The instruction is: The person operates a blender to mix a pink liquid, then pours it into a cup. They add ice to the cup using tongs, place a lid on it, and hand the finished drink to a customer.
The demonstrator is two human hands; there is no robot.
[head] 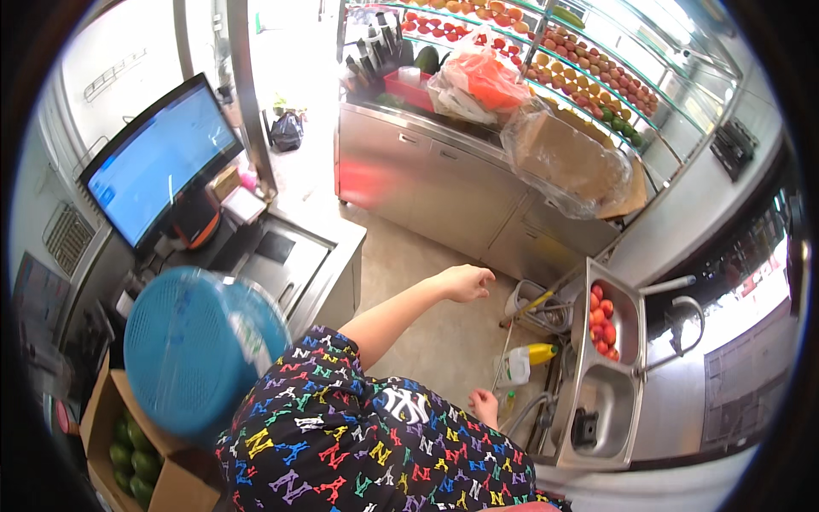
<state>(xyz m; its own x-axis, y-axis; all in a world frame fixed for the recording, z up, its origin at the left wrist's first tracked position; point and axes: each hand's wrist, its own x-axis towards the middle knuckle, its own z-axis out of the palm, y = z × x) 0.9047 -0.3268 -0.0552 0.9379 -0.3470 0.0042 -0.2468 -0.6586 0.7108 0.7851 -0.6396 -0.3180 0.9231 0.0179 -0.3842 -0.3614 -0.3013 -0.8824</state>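
My left hand [466,283] reaches out over the floor with its fingers loosely curled and nothing seen in it. It is nearest to the steel cabinet and to a white bucket [526,299] beside the sink. Lower down, my right hand [484,406] hangs by my body, fingers bent and apart, with no object visible in it. Past it on the floor stand a white jug [515,367] and a yellow bottle [541,353]. A double steel sink [583,377] is on the right, and red fruit [601,323] lies in its far basin.
A steel counter [409,163] carries plastic bags [480,80] and a plastic-wrapped cardboard box [563,153]. Fruit [576,77] lines glass shelves behind. On my left are a monitor [163,157], blue plastic baskets [182,345] and a carton [182,480] of green fruit [137,457].
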